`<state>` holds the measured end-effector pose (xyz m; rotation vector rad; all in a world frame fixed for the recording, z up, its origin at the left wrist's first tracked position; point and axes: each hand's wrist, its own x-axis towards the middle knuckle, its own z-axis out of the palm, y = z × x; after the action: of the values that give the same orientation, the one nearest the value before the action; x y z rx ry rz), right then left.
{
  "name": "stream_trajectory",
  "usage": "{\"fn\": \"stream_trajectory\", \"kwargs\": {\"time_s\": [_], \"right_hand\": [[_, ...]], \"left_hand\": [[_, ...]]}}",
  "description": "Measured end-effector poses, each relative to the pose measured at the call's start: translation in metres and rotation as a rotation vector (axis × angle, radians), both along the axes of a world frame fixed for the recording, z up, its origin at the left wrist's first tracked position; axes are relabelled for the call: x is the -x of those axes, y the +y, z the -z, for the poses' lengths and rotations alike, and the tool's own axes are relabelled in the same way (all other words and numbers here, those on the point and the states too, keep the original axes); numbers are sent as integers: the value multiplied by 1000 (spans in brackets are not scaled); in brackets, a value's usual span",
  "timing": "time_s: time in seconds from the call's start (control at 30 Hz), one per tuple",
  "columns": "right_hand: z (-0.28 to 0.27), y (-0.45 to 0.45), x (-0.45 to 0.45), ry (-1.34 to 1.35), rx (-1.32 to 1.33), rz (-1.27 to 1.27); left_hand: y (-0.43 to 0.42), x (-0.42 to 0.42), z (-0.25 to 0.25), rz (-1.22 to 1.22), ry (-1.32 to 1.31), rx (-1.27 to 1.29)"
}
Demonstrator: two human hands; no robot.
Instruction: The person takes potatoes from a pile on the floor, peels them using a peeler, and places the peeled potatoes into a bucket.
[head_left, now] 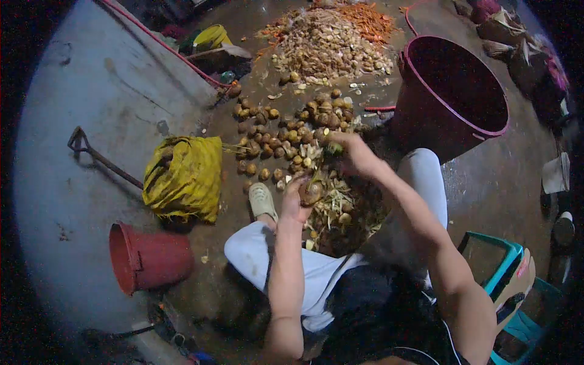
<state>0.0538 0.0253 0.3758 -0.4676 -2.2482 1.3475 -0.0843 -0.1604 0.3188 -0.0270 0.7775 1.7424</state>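
My left hand (296, 202) is wrapped round a brown, round root (312, 191), held between my knees. Above and to the right of it, my right hand (354, 151) is closed on something greenish that is too blurred to name. Just beyond both hands, many round brown roots (283, 141) lie on the wet floor. Pale peelings and scraps (339, 204) are heaped below my hands, between my legs.
A large dark red bin (420, 115) stands at the right. Farther off lies a pale and orange heap of pieces (331, 45). At left are a yellow sack (188, 176), a long-handled tool (109, 163) and a tipped red bucket (159, 258). Teal plastic frame (508, 249) at lower right.
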Motion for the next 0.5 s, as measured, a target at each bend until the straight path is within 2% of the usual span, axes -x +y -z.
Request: {"fn": "stream_trajectory", "kwargs": {"time_s": [0.03, 0.07, 0.13, 0.2, 0.23, 0.3, 0.33, 0.4, 0.47, 0.5], "right_hand": [[3, 16, 2, 32, 7, 51], [28, 49, 5, 70, -32, 118], [7, 52, -1, 34, -30, 142], [-16, 31, -1, 75, 35, 60], [-22, 17, -3, 125, 98, -31], [-1, 2, 2, 140, -67, -99], [2, 0, -1, 78, -274, -142], [1, 15, -3, 131, -169, -46], [-2, 35, -2, 24, -20, 56], [-6, 40, -2, -8, 28, 91]], "left_hand": [[-5, -4, -9, 55, 73, 51], [-6, -8, -19, 108, 149, 97], [-9, -6, -16, 113, 144, 105], [-5, 1, -1, 100, -48, 51], [1, -11, -22, -72, -123, 35], [6, -10, -25, -76, -110, 29], [7, -9, -24, -77, -96, 29], [-1, -3, -7, 16, -83, 43], [-5, 0, -12, 256, 19, -55], [-3, -7, -15, 116, 63, 96]]}}
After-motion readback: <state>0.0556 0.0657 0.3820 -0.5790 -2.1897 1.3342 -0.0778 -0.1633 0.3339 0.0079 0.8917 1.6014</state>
